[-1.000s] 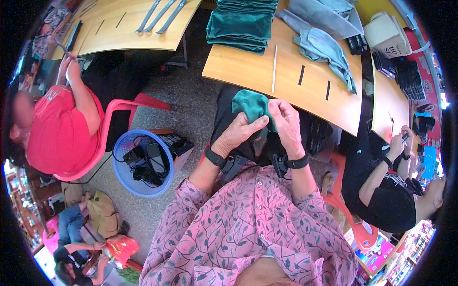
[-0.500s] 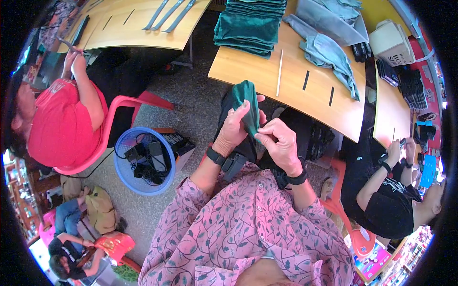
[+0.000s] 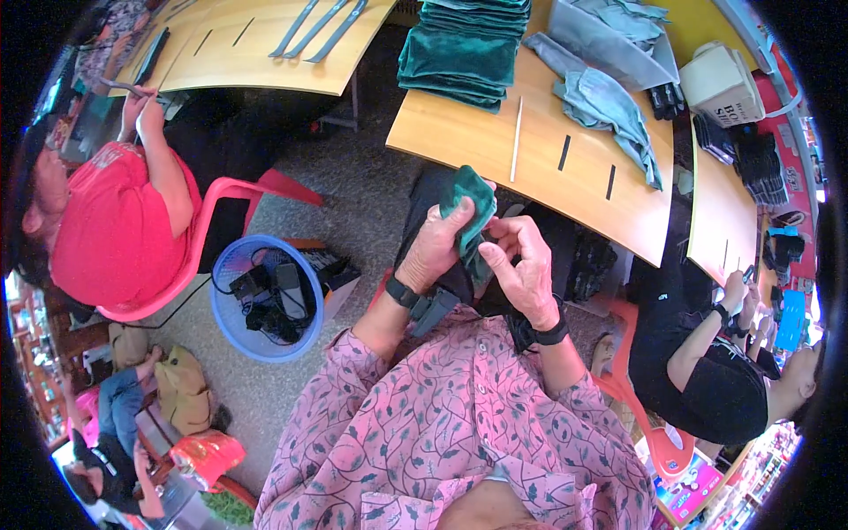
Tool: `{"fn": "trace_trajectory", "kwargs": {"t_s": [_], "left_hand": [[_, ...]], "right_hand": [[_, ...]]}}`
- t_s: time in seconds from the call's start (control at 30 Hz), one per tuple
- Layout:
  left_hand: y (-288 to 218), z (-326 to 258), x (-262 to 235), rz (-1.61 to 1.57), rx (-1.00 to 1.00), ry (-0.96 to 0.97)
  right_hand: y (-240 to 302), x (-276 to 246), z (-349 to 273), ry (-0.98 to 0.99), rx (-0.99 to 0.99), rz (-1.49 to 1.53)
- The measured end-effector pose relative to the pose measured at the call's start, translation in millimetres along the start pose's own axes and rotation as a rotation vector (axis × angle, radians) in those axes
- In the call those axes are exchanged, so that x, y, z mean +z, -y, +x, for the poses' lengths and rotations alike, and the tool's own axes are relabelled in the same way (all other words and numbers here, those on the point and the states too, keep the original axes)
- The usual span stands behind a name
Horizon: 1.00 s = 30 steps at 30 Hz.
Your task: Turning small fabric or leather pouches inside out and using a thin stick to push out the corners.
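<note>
A dark green velvet pouch or folded cloth [image 3: 466,187] is gripped in my left hand [image 3: 433,246], the thumb pressed across its front. The cloth is bunched, and its lighter inner side shows at the right edge. Close at its right side is my right hand [image 3: 525,276], thumb and fingers apart, with nothing visibly pinched between them. Whether its fingertips touch the cloth's edge I cannot tell. Beyond both hands, a tall stack of similar green velvet pieces [image 3: 459,62] lies on the wooden table [image 3: 424,132].
On the table lie a thin white stick [image 3: 517,140], pale blue-green cloth [image 3: 609,115] and a grey bin [image 3: 609,44]. A blue basket [image 3: 221,311] of black devices stands on the floor at left. Co-workers sit at left in a red shirt [image 3: 119,230] and at right in black [image 3: 707,389].
The green cloth has moved slightly down and folded over in my left hand. My right hand has let go of its lower end, and its fingers have spread.
</note>
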<state>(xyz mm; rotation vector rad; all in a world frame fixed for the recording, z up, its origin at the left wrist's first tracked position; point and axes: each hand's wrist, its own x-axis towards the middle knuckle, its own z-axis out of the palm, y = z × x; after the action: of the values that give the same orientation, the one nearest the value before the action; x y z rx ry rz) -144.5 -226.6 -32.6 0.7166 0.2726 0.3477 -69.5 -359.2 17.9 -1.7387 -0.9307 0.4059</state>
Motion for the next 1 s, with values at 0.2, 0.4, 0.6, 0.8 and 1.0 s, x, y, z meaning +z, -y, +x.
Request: {"fn": "trace_trajectory", "kwargs": {"t_s": [0.2,0.4,0.6,0.8,1.0], "left_hand": [[4.6,-1.2,2.4,0.086,-0.013,0.036],[2.4,-0.2,-3.1,0.049,-0.058,-0.136],[2.9,2.7,-10.6,0.034,-0.097,-0.109],[-11.0,-1.2,-2.8,-0.007,-0.147,-0.137],[0.8,0.3,-3.7,0.004,-0.215,-0.087]], "right_hand": [[-8.1,11.3,4.5,-0.087,0.083,-0.01],[-9.9,3.7,1.8,0.01,-0.008,-0.107],[-5.0,13.6,0.5,0.115,-0.055,-0.053],[-7.6,-2.9,6.2,-0.022,0.193,0.166],[-12.9,-8.6,31.8,-0.002,0.303,0.355]]}}
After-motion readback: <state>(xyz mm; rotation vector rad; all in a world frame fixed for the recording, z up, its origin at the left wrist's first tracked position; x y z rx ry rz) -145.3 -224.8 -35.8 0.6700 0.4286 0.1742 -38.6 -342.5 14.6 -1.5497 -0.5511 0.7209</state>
